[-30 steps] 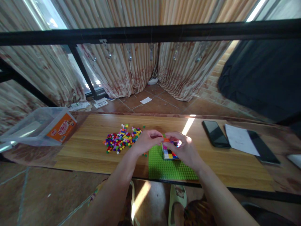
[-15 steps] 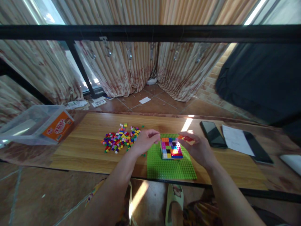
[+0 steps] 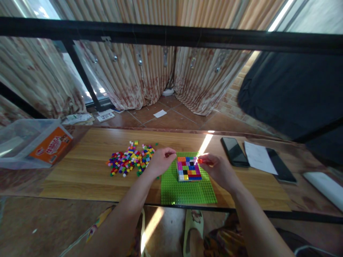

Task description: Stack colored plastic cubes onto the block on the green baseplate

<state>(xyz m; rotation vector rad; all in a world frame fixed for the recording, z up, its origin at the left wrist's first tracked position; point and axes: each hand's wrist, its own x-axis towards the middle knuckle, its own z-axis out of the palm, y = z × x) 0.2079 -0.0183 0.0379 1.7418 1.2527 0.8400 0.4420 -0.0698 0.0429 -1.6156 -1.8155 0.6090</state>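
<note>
At the far left, beside the wooden tabletop, sits a clear plastic bin with an orange label. To its right, loose small multicoloured plastic bricks lie heaped on the wood, within easy reach of the person's left hand. That hand is raised at the left edge of the square green studded baseplate, thumb and forefinger close together; whether a brick is pinched between them cannot be told. It would serve well steadying the block's left side, kept low so that the studs stay visible.

The low, square block of multicoloured bricks stands on the far half of the baseplate. At its far right corner, the right hand has thumb and forefinger clamped on a small orange-red plastic piece. Whether the piece touches the block is unclear. A fingertip grip on its sides suits such a small part; lining it up squarely with the studs before pressing straight down would avoid a tilted fit. Sunlight glares at that corner, so sighting from directly above seems wise.

Farther right lies a black rectangular phone, well apart from the block.
</note>
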